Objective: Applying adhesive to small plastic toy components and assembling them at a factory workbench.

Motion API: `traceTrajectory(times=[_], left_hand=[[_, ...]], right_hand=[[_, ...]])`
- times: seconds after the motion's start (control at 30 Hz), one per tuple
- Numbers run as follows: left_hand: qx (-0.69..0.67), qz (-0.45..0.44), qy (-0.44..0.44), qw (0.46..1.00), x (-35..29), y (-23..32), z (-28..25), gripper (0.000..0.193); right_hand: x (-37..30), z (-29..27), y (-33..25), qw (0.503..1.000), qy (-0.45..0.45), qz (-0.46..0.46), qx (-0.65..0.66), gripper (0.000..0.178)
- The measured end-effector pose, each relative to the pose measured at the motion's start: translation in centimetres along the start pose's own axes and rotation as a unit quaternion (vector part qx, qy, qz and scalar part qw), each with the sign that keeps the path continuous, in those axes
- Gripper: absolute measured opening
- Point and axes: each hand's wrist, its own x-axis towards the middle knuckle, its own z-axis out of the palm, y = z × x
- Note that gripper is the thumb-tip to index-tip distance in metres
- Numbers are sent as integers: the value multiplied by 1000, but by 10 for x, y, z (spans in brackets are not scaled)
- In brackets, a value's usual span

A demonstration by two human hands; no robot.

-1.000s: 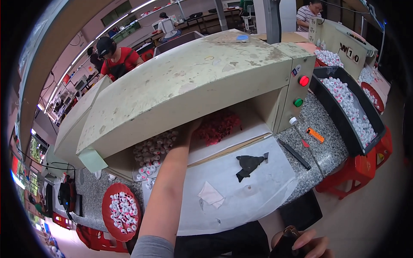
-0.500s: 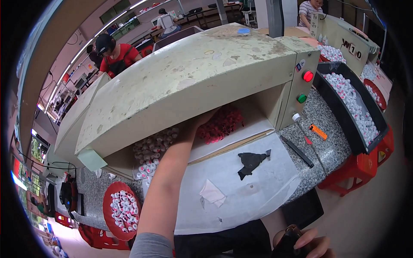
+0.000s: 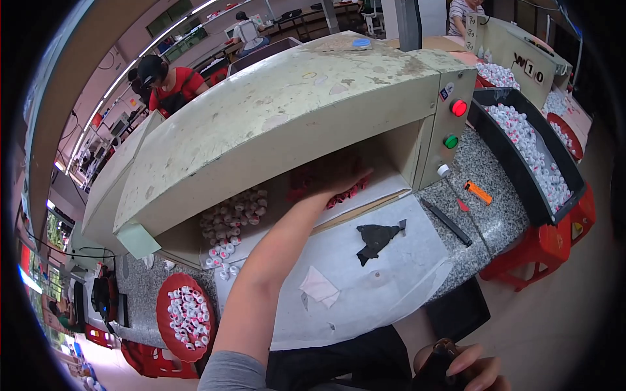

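My left hand [image 3: 349,186] reaches into the long opening of a pale green metal box-like machine [image 3: 280,130]. Its fingers stretch out over a heap of small pink-red pieces [image 3: 301,181] and touch them; the hand partly covers the heap, so what lies beneath it is hidden. To the left inside the opening sits a pile of small white round parts [image 3: 235,215], some with pink marks. At the lower edge, my right hand [image 3: 481,368] has its fingers curled round a dark object [image 3: 435,370] with a brownish top, whose kind I cannot make out.
White paper [image 3: 365,306] covers the counter front, bearing a black scrap [image 3: 377,241] and a pale scrap [image 3: 319,287]. A black pen-like tool [image 3: 448,223] and orange cutter [image 3: 479,192] lie right. A red bowl [image 3: 168,348] and black tray [image 3: 479,117] hold white parts. Other people work behind.
My left hand has moved right across the pink-red pieces, and its arm has swung right. Some pieces now lie on either side of it. My right hand stays in place.
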Motion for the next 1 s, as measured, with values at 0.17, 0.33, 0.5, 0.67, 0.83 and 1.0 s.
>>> traceTrajectory(times=[0.17, 0.33, 0.5, 0.67, 0.83, 1.0], left_hand=[[71, 34, 108, 991, -12, -9, 54, 48], [107, 16, 108, 988, -20, -8, 53, 46], [97, 25, 179, 979, -44, -18, 45, 49], [101, -13, 194, 976, -67, -46, 48, 54], [53, -61, 220, 972, -71, -35, 45, 56], [120, -75, 179, 974, -76, -45, 48, 54]], right_hand=[[-5, -2, -7, 1000, -18, -4, 8, 34], [-14, 8, -6, 995, 61, -83, -6, 34], [-20, 4, -21, 993, 42, -103, -23, 32], [-24, 25, -19, 962, 136, -211, -107, 32], [-25, 30, -32, 912, 166, -345, -149, 34], [-30, 37, -56, 907, 114, -371, -163, 33]])
